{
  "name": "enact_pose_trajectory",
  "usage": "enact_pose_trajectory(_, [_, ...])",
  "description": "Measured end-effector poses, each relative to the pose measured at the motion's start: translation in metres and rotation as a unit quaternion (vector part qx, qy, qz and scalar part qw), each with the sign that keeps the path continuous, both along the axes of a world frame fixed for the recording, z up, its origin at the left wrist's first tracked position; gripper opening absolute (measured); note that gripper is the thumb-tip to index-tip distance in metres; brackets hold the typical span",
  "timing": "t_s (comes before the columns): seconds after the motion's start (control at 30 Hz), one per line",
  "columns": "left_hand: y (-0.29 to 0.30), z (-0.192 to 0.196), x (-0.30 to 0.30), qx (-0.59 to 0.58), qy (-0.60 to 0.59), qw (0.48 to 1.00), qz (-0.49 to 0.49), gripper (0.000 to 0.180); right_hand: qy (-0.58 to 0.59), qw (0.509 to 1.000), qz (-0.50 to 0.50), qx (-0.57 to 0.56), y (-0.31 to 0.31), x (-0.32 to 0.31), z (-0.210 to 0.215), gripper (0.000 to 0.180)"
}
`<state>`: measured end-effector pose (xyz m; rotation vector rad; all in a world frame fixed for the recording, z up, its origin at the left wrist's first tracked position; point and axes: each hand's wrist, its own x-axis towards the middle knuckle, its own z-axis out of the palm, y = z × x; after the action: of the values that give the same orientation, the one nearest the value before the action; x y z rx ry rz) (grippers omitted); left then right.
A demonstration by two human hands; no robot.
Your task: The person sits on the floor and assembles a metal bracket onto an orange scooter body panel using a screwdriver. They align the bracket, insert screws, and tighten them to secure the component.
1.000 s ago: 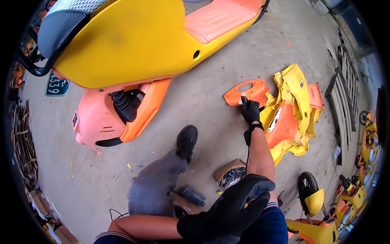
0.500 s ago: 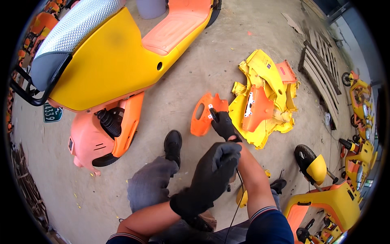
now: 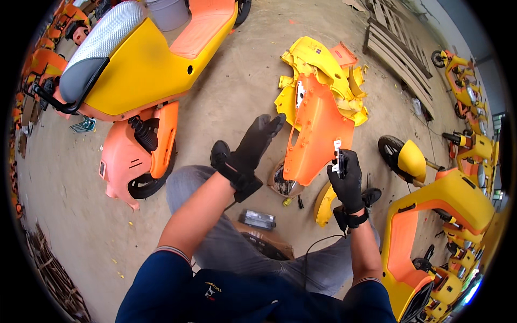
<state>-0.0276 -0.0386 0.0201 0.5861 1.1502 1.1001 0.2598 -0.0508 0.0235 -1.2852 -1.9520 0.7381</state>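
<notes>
Orange panel (image 3: 320, 126): hanging off the right hand's fingers, its edge meeting them while its body is stretching up and leftward from that hand, overlapping the yellow panel pile (image 3: 323, 64) in view.

Lettering: showing as light print on the chest of the navy shirt (image 3: 253, 293), below and between the hands; a green plate (image 3: 83, 125), far to the left hand's left, is bearing pale characters, and small dark and light marks are dotting the topmost yellow panel, beyond the right hand.

Half a second on: the panel is now overlapping the pile, where earlier it was appearing to the pile's left; the left hand, earlier bunched across the right forearm, is now standing clear of it.

Right hand (image 3: 347, 180): curling in its black glove, nearly closed, gripping the panel's edge beside a white bracket (image 3: 337, 146); a small black-and-white piece is showing at the fingertips, its kind unclear.

Left hand (image 3: 257, 141): opening wide in its glove, gripping nothing, its fingertips pointing toward the panel from just beside it.

Ground: a yellow curved part (image 3: 323, 207) is lying below and left of the right hand; an open box (image 3: 274, 185) is sitting under the panel's lower end, between the hands.
</notes>
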Motion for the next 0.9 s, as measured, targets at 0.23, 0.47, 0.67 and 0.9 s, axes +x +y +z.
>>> enact_pose_trajectory(0.23, [-0.028, -0.001, 0.020, -0.034, -0.267, 0.937, -0.224, 0.076, 0.095, 0.994, 0.058, 0.007, -0.080, 0.007, 0.043, 0.050])
enact_pose_trajectory(0.47, [-0.044, 0.020, 0.031, 0.002, -0.314, 0.916, -0.251, 0.069, 0.099, 0.991, 0.083, -0.022, -0.094, 0.025, 0.045, 0.049])
enact_pose_trajectory(0.67, [-0.031, -0.004, 0.048, 0.065, -0.273, 0.942, -0.186, 0.069, 0.266, 0.931, -0.062, -0.244, -0.081, 0.044, 0.063, 0.051])
enact_pose_trajectory(0.9, [-0.024, -0.019, 0.064, 0.092, -0.121, 0.974, -0.167, 0.082, 0.472, 0.819, -0.056, -0.321, -0.059, 0.061, 0.026, 0.027])
